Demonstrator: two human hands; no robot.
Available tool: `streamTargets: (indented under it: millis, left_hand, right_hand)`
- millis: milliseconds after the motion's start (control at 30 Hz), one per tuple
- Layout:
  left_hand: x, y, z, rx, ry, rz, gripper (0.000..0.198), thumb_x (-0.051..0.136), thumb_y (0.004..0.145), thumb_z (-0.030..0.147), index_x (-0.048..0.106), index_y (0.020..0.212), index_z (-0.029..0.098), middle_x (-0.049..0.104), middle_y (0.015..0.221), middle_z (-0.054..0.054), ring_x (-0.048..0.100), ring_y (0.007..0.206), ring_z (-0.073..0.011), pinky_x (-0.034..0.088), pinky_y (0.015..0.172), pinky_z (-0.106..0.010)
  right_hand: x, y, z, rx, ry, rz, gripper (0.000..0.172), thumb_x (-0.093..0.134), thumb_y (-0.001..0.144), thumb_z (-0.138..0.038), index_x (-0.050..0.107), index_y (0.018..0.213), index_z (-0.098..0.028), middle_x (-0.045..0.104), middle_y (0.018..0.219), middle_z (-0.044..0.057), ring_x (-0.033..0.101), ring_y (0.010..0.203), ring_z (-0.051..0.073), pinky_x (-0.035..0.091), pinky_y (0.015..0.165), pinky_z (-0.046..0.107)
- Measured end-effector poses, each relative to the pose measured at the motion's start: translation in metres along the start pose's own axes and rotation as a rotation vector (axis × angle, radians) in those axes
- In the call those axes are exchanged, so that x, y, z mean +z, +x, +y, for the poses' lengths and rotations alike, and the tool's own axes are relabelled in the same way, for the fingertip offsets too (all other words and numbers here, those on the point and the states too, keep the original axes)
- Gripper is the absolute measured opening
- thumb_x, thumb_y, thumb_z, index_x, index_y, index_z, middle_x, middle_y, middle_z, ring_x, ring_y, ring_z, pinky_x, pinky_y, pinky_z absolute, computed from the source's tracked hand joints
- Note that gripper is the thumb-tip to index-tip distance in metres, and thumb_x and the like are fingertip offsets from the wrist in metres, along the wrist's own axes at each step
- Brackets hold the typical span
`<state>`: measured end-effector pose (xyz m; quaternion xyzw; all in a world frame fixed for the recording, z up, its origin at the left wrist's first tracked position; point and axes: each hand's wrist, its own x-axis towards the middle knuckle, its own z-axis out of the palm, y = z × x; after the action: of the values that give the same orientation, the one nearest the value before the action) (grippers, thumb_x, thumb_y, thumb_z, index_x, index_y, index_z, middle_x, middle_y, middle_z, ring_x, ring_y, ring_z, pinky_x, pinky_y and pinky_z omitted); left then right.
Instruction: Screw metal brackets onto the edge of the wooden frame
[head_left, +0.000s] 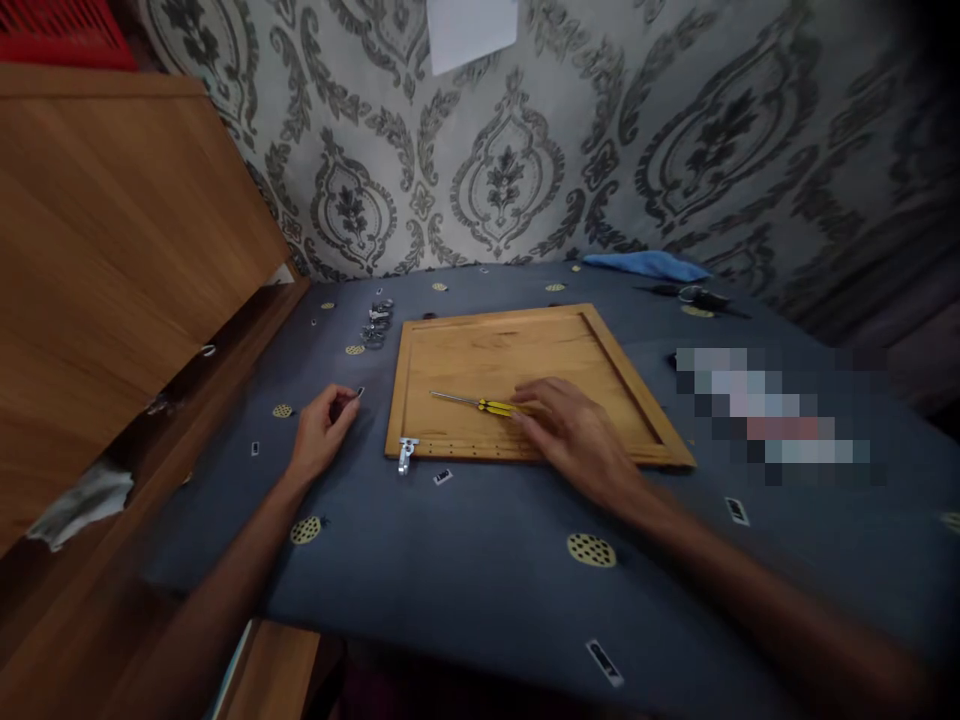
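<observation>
While right hand [577, 432] arches over screwdriver [484, 405], fingers curved, grip unclear, left hand [324, 430] presses fingers together.

Through my head feed I make out a smooth, faintly glossy wooden panel [495, 350], a shiny metal hinge [406, 454], a screwdriver [486, 405] with a metal shaft and plastic-looking handle, a matt cloth table cover [450, 580], smooth wood-grained cabinetry [127, 250], and a red plastic-looking basket [67, 35].

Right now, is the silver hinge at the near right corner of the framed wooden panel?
No, the silver hinge sits at the near left corner of the framed wooden panel.
</observation>
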<state>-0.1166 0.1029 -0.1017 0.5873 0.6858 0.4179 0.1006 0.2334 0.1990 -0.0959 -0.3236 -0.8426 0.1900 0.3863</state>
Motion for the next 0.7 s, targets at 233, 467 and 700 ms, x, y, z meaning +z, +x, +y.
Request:
streamTargets:
  millis: [233,467,700]
  left_hand:
    - [0.001,-0.001,-0.002,0.009,0.022,0.021,0.028,0.058,0.092,0.047,0.067,0.094,0.021,0.066,0.076,0.0,0.06,0.069,-0.0178,0.044,0.065,-0.027]
    - [-0.003,0.0,-0.013,0.031,0.074,0.037,0.025,0.059,0.093,0.044,0.068,0.094,0.021,0.064,0.073,0.001,0.059,0.066,-0.0165,0.045,0.063,-0.027]
    - [-0.004,0.008,-0.027,0.04,0.159,0.103,0.022,0.057,0.098,0.039,0.067,0.104,0.02,0.066,0.084,0.0,0.062,0.071,-0.0161,0.05,0.066,-0.027]
  right_hand:
    - [0.006,-0.019,-0.017,-0.213,-0.01,0.131,0.013,0.057,0.104,-0.019,0.064,0.093,-0.021,0.074,0.097,0.008,0.071,0.094,0.023,0.058,0.082,0.037]
    - [0.019,-0.026,-0.036,-0.382,-0.002,0.129,0.013,0.059,0.103,-0.012,0.06,0.093,-0.02,0.07,0.087,0.004,0.066,0.083,0.018,0.055,0.077,0.031]
    - [0.023,-0.027,-0.037,-0.421,-0.011,0.138,0.016,0.056,0.105,-0.012,0.061,0.091,-0.019,0.07,0.086,0.004,0.064,0.081,0.017,0.054,0.078,0.031]
